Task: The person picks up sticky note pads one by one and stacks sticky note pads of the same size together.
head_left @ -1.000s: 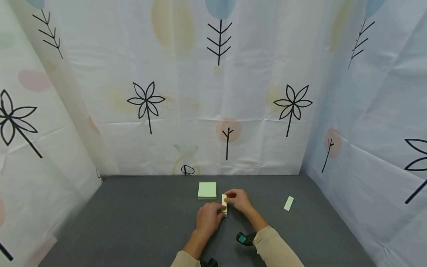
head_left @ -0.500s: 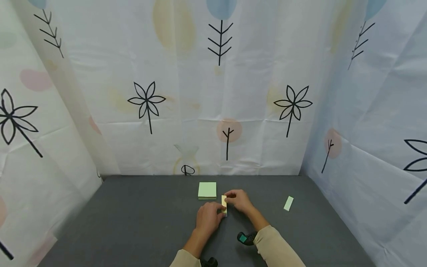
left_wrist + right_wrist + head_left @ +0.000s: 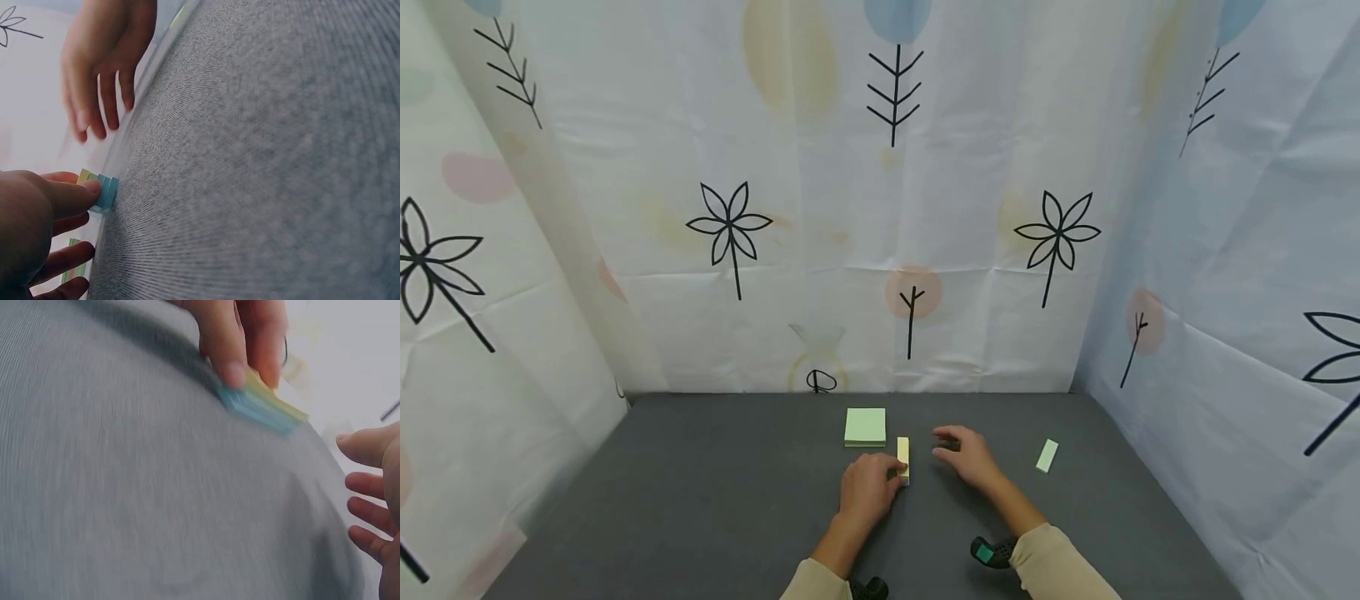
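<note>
A narrow stack of sticky-note strips point(image 3: 903, 450), yellow on top, lies lengthwise in the middle of the table. Blue layers of the stack point(image 3: 109, 192) show below the yellow in the left wrist view. My left hand point(image 3: 867, 486) pinches the near end of it between thumb and fingers. To the right, my right hand point(image 3: 970, 460) is apart from the stack, its thumb and fingers spread and holding nothing. In the right wrist view the stack point(image 3: 265, 409) looks blurred, with the right hand's fingers point(image 3: 369, 512) off to its side.
A square pad of pale green sticky notes point(image 3: 865, 427) sits just behind and left of the strips. One pale green strip point(image 3: 1047, 456) lies farther right on the dark grey table point(image 3: 737, 500). Patterned white curtains point(image 3: 835, 208) enclose the back and sides.
My right hand has let go of the strip stack's far end and moved right, its fingers spreading. My left hand still pinches the near end.
</note>
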`<state>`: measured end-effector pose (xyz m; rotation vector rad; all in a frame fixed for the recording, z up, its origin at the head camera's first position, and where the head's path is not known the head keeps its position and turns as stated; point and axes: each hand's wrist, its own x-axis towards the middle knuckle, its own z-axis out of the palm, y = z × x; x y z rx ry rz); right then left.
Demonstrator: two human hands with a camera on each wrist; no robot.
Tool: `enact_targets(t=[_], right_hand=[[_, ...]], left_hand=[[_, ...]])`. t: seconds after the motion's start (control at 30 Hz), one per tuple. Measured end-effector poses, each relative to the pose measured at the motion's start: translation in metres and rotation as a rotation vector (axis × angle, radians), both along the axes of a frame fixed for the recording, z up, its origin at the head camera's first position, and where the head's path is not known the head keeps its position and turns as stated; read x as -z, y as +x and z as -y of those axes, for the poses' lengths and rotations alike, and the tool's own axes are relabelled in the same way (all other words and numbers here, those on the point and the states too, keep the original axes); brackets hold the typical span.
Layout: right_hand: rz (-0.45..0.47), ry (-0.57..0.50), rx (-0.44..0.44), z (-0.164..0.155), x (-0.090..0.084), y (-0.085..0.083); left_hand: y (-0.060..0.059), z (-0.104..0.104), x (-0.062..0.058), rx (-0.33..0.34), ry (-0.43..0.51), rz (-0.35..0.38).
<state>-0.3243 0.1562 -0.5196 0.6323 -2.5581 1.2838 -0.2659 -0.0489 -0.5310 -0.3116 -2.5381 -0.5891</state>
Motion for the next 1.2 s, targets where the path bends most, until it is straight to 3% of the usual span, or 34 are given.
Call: enact_targets(t=[0.17, 0.33, 0.57, 0.9, 1.2], right_hand=[[-0.090, 0.121, 0.079, -0.030, -0.001, 0.002], [-0.099, 0.196, 0.130, -0.060, -0.001, 0.004], [-0.183, 0.329, 0.221, -0.100, 0.001, 0.013], [-0.060, 0.336, 0.285, -0.147, 0.007, 0.020], [0.071, 0.296, 0.299, -0.157, 0.008, 0.017]], left_hand=[[-0.001, -0.001, 0.001, -0.001, 0.018, 0.006], [-0.002, -0.002, 0.001, -0.001, 0.027, 0.015], [-0.001, -0.003, 0.001, 0.003, 0.029, 0.000], [0.000, -0.002, 0.002, -0.003, 0.021, -0.036], [-0.001, -0.001, 0.003, 0.004, 0.032, -0.023]])
